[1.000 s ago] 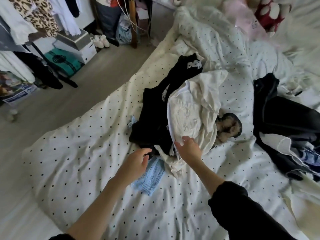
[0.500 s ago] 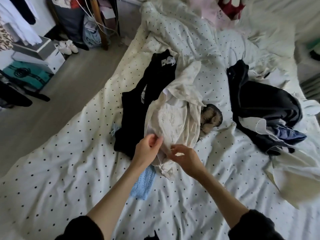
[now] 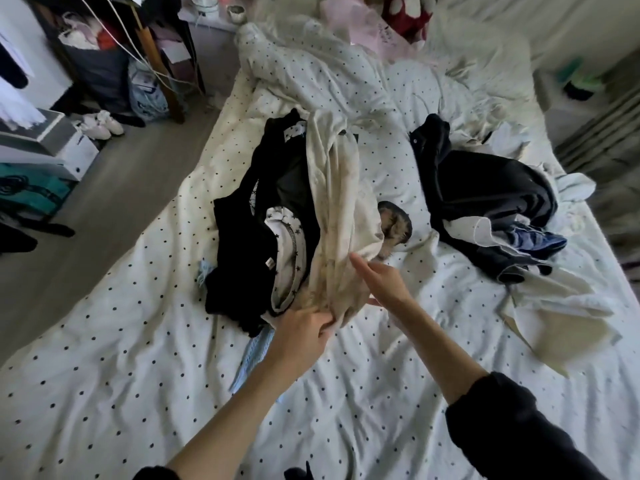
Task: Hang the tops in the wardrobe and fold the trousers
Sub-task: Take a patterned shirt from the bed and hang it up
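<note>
A cream lace top [image 3: 341, 216] lies stretched lengthwise over a heap of clothes on the dotted bed [image 3: 138, 341]. My left hand [image 3: 304, 332] pinches its near hem and lifts it. My right hand [image 3: 382, 282] is under the right side of the top, forefinger out; its other fingers are hidden by the cloth. Beneath the top lie a black garment [image 3: 256, 237] and a white star-print piece [image 3: 287, 244]. A pale blue knit [image 3: 254, 355] pokes out by my left wrist. A dark brown furry item [image 3: 394, 225] sits just right of the top.
A second heap with dark trousers [image 3: 485, 195], a blue piece and white cloth lies at the right of the bed. A beige cloth [image 3: 561, 327] lies near the right edge. On the floor to the left stand boxes [image 3: 52, 147], white shoes [image 3: 102, 124] and bags.
The cream top has been pulled up and drawn long, which uncovers the star-print piece. My left hand moved down to the hem; my right hand slid under the top's right side.
</note>
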Demonstrator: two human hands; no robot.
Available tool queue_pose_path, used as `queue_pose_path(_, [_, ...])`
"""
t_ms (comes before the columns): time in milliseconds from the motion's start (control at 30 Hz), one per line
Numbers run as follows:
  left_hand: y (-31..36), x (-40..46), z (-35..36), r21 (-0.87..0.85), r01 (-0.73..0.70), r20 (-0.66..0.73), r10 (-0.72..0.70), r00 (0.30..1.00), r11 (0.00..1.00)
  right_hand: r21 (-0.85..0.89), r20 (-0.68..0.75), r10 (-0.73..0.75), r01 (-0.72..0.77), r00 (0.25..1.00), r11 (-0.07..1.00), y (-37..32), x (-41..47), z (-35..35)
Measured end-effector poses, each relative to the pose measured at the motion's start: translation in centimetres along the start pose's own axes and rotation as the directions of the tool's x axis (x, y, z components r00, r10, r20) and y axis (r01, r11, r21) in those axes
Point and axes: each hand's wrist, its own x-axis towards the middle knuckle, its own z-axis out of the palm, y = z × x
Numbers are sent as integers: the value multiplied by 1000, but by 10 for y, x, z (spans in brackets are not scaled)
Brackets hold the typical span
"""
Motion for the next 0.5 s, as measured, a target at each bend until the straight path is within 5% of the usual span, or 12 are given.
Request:
queue_pose_path(233, [-18, -8, 5, 95, -55, 243, 31, 970, 994, -132, -258, 151, -189, 954, 973, 37, 18, -3])
queue_pose_path(367, [-31, -17, 29, 83, -74, 204, 56, 977, 994, -83, -373, 291, -343, 881, 936, 86, 9, -48])
queue_pose_path(500, [-45, -7, 43, 366, -34, 209, -47, 977, 930, -66, -488, 264, -336, 832, 940, 100, 9, -68])
